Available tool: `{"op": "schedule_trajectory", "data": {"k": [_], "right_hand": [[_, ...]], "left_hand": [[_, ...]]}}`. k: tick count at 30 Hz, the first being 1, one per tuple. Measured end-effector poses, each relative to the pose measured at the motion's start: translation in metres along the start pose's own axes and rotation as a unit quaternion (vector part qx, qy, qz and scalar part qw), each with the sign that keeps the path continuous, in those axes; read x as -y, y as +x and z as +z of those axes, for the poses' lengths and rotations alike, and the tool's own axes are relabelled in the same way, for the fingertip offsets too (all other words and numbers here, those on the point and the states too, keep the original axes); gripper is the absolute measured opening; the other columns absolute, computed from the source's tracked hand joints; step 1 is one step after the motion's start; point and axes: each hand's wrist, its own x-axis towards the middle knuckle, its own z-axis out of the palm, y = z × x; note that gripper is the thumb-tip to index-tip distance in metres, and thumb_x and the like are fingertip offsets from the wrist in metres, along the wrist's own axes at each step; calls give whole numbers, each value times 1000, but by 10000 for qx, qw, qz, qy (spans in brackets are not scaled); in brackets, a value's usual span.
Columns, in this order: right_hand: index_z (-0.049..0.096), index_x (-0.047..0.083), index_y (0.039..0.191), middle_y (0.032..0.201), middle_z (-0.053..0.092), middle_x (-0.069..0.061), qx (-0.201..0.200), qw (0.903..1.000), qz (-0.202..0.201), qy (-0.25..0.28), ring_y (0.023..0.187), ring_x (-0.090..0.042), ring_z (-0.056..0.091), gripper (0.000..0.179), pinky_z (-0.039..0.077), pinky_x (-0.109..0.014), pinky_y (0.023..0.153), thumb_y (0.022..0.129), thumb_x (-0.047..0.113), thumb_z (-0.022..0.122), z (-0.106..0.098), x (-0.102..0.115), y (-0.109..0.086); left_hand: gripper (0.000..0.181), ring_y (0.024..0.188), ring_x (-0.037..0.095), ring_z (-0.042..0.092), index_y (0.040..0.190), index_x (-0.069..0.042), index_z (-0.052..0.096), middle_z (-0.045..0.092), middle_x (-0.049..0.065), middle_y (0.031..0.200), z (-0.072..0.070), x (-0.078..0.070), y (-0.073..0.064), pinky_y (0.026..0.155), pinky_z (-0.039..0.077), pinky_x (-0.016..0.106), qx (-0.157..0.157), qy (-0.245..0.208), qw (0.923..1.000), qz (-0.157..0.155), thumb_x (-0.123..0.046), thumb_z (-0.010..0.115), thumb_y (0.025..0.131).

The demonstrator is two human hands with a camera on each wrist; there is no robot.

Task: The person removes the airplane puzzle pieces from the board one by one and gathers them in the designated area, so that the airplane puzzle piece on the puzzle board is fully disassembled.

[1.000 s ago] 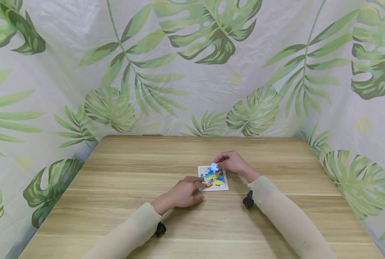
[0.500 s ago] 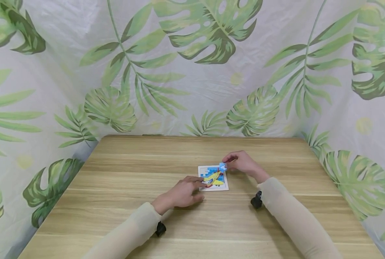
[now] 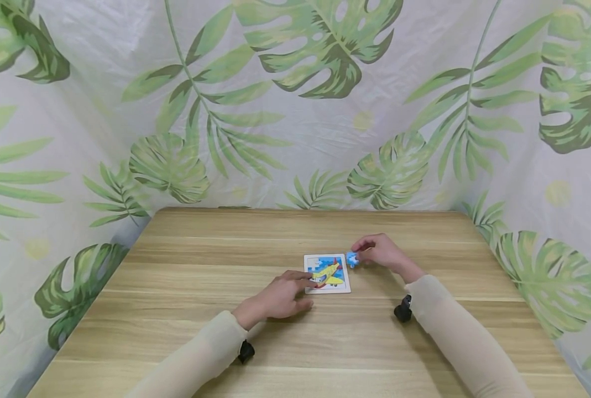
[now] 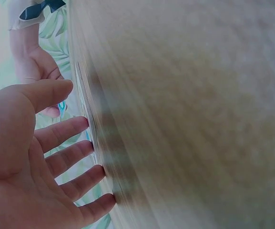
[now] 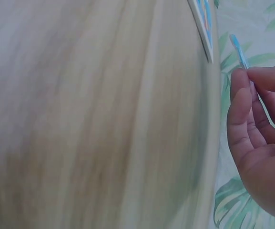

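A small jigsaw puzzle (image 3: 332, 279) in a white frame lies on the table, with a yellow airplane on blue; a pale gap shows at its upper left. My left hand (image 3: 284, 295) rests its fingertips on the puzzle's left side, fingers extended; in the left wrist view the fingers (image 4: 70, 157) are spread. Just right of the frame, my right hand (image 3: 383, 253) pinches a blue and white puzzle piece (image 3: 352, 259) between thumb and fingers. In the right wrist view the piece (image 5: 238, 50) is seen edge-on, held above the table.
The wooden table (image 3: 200, 249) extends around the puzzle on all sides. A leaf-patterned cloth (image 3: 255, 127) hangs behind the table's far edge and along both sides. Each wrist wears a small black camera (image 3: 403, 309).
My right hand has lifted the puzzle piece away from the puzzle's top and carried it right, past the frame's edge. My left hand has stayed in place.
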Motion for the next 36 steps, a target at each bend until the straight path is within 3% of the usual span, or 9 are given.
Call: {"op": "schedule_trajectory", "data": {"k": [22, 36], "right_hand": [[74, 7, 107, 100, 73, -9, 247, 9995, 164, -123, 81, -16, 66, 19, 56, -29, 70, 90, 7, 68, -9, -17, -6], [73, 4, 106, 93, 72, -9, 216, 9994, 212, -139, 70, -16, 57, 18, 49, -27, 61, 89, 2, 66, -7, -13, -8]], "left_hand": [[45, 144, 33, 42, 138, -17, 62, 48, 9, 153, 1, 3, 1, 114, 38, 58, -19, 172, 9998, 134, -36, 62, 97], [45, 144, 35, 41, 138, -18, 61, 48, 9, 154, 0, 1, 0, 114, 38, 59, -9, 161, 9998, 88, -36, 63, 97]]}}
